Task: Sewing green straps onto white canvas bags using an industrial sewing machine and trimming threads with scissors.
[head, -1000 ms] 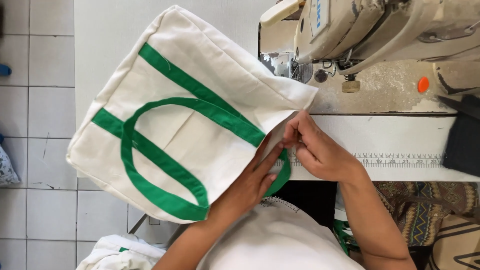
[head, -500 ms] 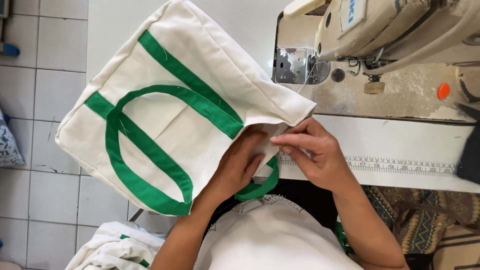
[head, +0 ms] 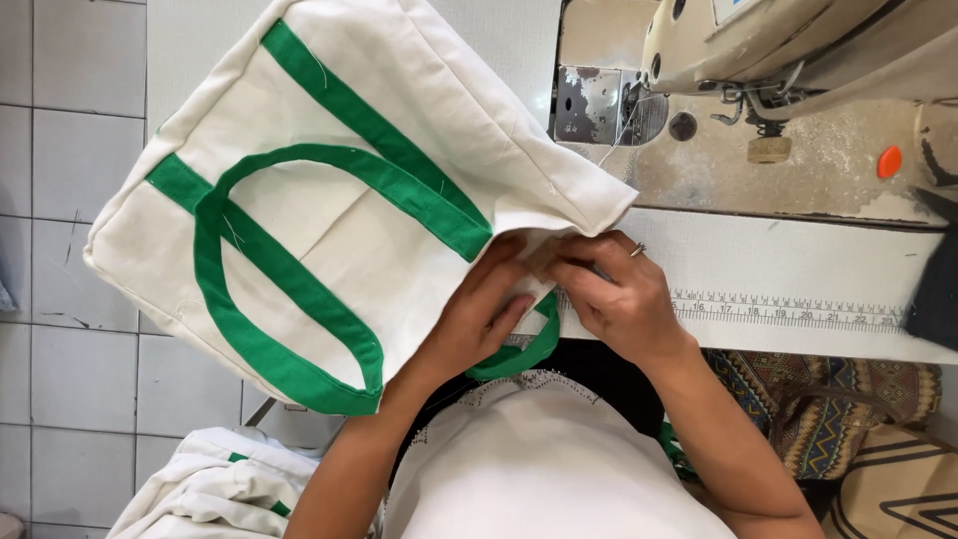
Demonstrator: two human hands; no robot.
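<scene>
While a cream canvas bag (head: 329, 200) with green straps lies tilted on the worktop (head: 798, 250) beside a sewing machine (head: 778, 60), the left hand (head: 479, 314) and right hand (head: 614, 294) pinch its open edge, each grip closed on cloth, seemingly to align it.

I see the tote bag (head: 329, 210) on the table's (head: 798, 260) left end, sewing machine (head: 798, 60) far right, my hands (head: 479, 314) (head: 619, 294) at its near corner, fabric pile (head: 215, 494) near left.

The white sewing table (head: 778, 255) carries a cream sewing machine (head: 798, 60) and the green-trimmed canvas bag (head: 329, 190).
</scene>
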